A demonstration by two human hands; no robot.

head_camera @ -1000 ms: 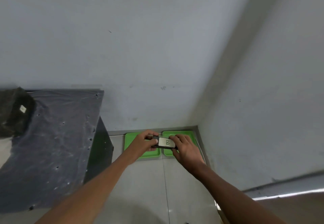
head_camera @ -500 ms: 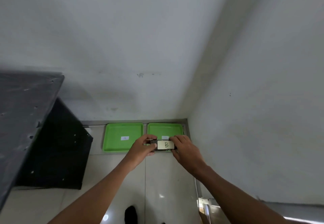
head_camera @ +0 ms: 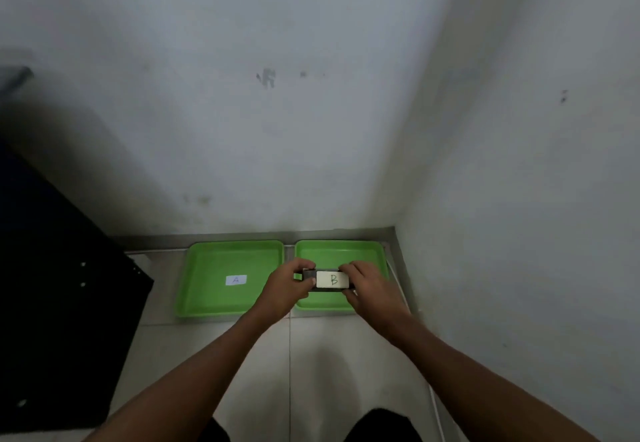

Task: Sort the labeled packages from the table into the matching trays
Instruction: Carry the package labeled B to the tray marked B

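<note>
A small dark package [head_camera: 329, 281] with a white label marked "B" is held by both of my hands above the floor. My left hand [head_camera: 288, 287] grips its left end and my right hand [head_camera: 370, 289] grips its right end. Two green trays lie side by side on the floor against the wall. The left tray [head_camera: 207, 268] carries a white label marked "A". The right tray [head_camera: 339, 251] sits directly under the package, and any label in it is hidden by the package and my hands.
A black table side panel [head_camera: 62, 303] stands at the left. White walls meet in a corner behind and right of the trays. Pale floor tiles [head_camera: 277, 365] lie between me and the trays. My dark shoes [head_camera: 384, 424] show at the bottom edge.
The view has tilted down and closed in on the trays; the table top has left the frame. My hands with the package now hang over the right tray.
</note>
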